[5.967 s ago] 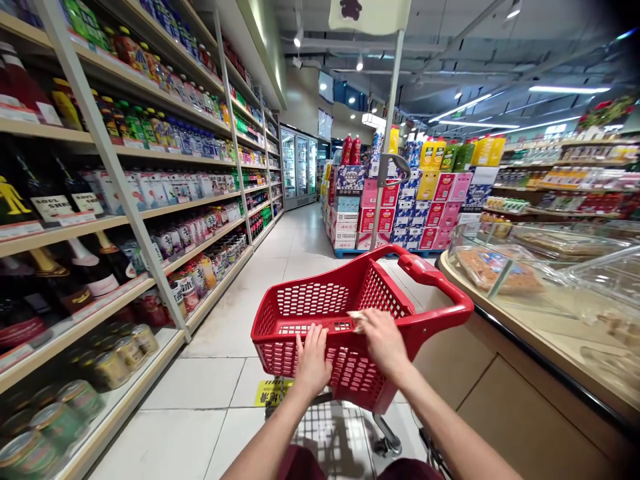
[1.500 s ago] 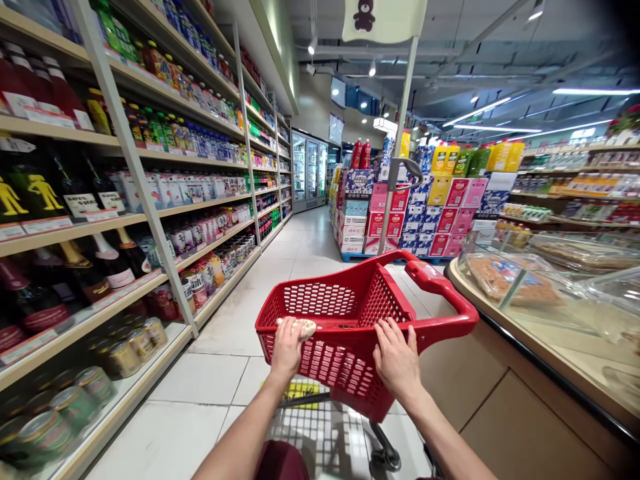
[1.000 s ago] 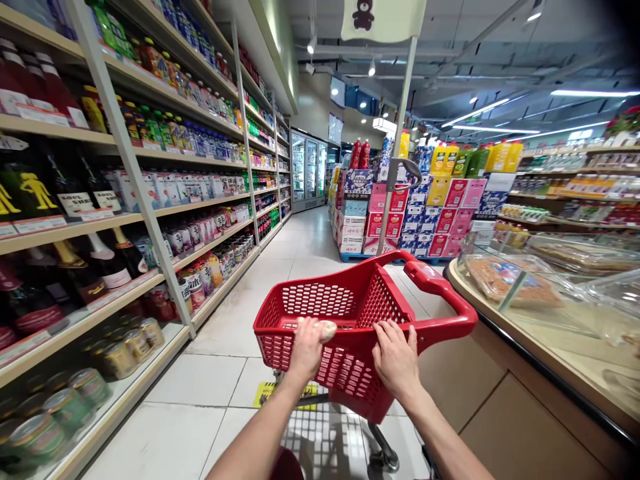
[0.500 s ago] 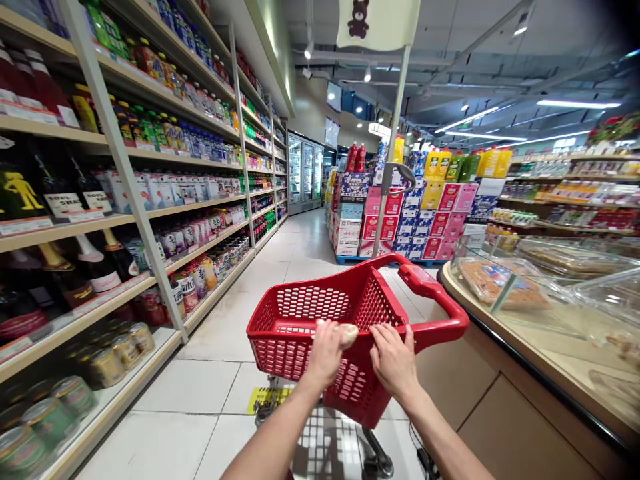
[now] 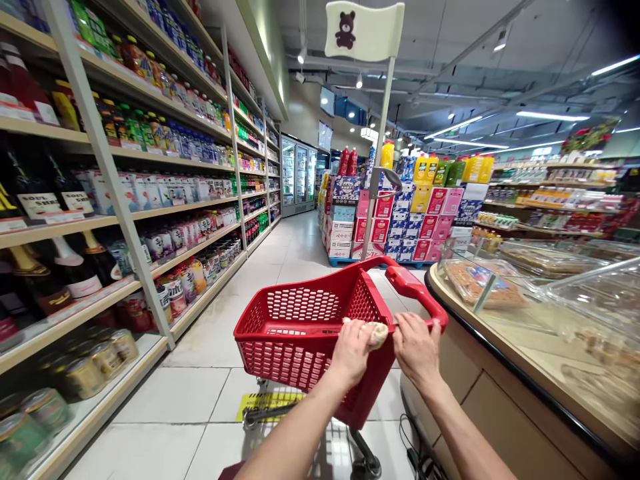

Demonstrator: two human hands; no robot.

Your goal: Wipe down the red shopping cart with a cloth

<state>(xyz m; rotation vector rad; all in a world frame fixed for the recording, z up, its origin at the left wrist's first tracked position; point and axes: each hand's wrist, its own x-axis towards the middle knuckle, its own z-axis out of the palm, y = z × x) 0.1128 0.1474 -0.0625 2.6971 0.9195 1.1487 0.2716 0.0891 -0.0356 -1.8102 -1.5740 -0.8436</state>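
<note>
A red plastic shopping cart point(image 5: 287, 357) stands in front of me, its basket showing bare floor mesh. My left hand point(image 5: 353, 350) is closed around a crumpled pale cloth point(image 5: 379, 335) and lies on the basket's near top rim. Farther right, my right hand point(image 5: 419, 347) curls its fingers over the near end of the red cart handle point(image 5: 423, 293), where it joins the basket. The undersides of my fingers are hidden. From the cart rises a pole with a cream flag point(image 5: 365, 30) bearing a brown bear.
Drink shelves point(image 5: 190, 200) line the left side. A glass-topped counter point(image 5: 500, 347) with packed food stands close on the right. Ahead are stacked drink cartons point(image 5: 390, 223) and glass-door fridges point(image 5: 299, 170). Black cables point(image 5: 415, 453) lie on the tiled floor beside the counter.
My right hand has shifted from the basket rim to the handle's near end. My left hand, with the cloth, has slid right along the rim. The view has turned slightly right.
</note>
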